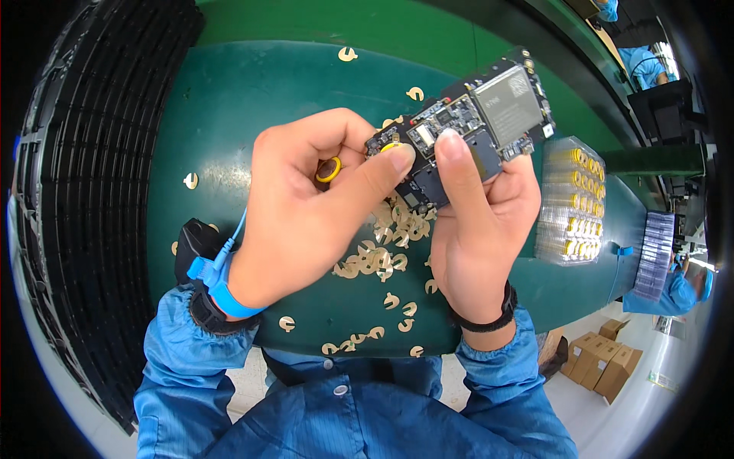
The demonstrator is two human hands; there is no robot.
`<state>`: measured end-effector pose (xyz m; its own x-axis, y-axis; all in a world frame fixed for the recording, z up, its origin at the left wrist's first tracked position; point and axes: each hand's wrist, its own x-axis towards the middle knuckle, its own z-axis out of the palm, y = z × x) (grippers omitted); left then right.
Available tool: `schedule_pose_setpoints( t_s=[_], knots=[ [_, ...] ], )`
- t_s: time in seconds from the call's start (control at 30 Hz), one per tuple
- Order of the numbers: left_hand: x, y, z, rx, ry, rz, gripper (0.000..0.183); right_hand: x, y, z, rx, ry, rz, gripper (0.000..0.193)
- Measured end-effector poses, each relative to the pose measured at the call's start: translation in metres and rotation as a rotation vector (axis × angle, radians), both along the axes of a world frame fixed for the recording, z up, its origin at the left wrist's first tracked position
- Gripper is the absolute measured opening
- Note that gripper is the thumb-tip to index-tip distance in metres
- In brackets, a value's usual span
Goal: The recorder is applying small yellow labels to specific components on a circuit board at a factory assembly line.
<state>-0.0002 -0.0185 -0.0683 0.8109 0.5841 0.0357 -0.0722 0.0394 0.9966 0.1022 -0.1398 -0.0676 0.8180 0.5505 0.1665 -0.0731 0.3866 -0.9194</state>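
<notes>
Two bare hands meet on one board, both clamped on it: the left hand [306, 191] pinches its lower-left end between thumb and fingers, and the right hand [478, 233] grips its lower edge, thumb laid on the face. The board [463, 121], dark with small parts and a large silver plate, is held tilted above the surface [222, 107], at one o'clock from the centre. A yellow-rimmed disc [329, 170] sits in the left hand's curled fingers; another bit of yellow shows under that thumb, mostly hidden. A blue strap [238, 302] circles the left wrist, at eight o'clock. Beneath the hands, tan notched pieces [373, 262] lie heaped near the centre, with others scattered from six o'clock round to twelve. At three o'clock stands a clear tray stack [547, 226] holding rows of yellow-rimmed discs. Black racks [92, 199] fill nine o'clock. Farther out, cardboard boxes [595, 359] sit on the floor [642, 344] at four o'clock, and people in blue appear at two and between three and four.
</notes>
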Motion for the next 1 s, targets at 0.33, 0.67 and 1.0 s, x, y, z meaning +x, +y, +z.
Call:
schedule_pose_setpoints(
  t_s=[0.33, 0.67, 1.0],
  knots=[
    [0.0017, -0.0003, 0.002, -0.122, -0.028, -0.072, 0.021, 0.004, -0.0011, 0.0023, -0.015, 0.028, 0.021, 0.022],
    [-0.0006, 0.0015, -0.002, -0.09, -0.02, -0.111, 0.021, 0.0051, -0.0011, 0.0034, -0.043, 0.084, 0.041, 0.023],
    [0.0006, -0.0032, -0.003, -0.072, -0.038, -0.101, 0.027, 0.007, -0.0023, 0.0006, -0.031, 0.082, 0.056, 0.022]
  ],
)
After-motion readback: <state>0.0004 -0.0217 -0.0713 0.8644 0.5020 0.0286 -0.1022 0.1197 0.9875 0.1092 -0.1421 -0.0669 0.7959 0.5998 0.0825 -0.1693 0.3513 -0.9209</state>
